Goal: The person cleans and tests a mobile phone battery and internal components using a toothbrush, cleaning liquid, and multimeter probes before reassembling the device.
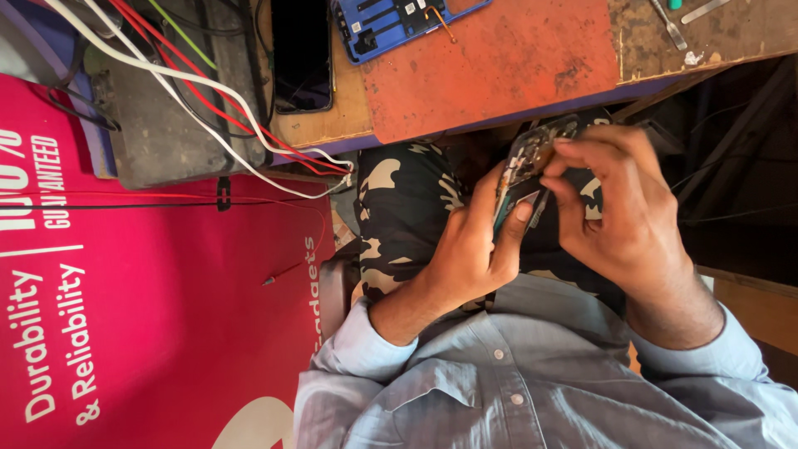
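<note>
Opened phone (pixel 532 158) between both hands

Left hand (pixel 470 249) and right hand (pixel 619 212) grip an opened phone (pixel 532 158) over camouflage trousers (pixel 407 199), below the orange mat (pixel 499 62)

Head camera, looking steeply down at the wearer's lap

A single view from the person's head faces down past the shirt front, close to the left hand (pixel 470 249) and right hand (pixel 619 208), which sit mid-frame. The workbench edge (pixel 499 66) crosses the top; a red banner (pixel 150 316) fills the left.
</note>
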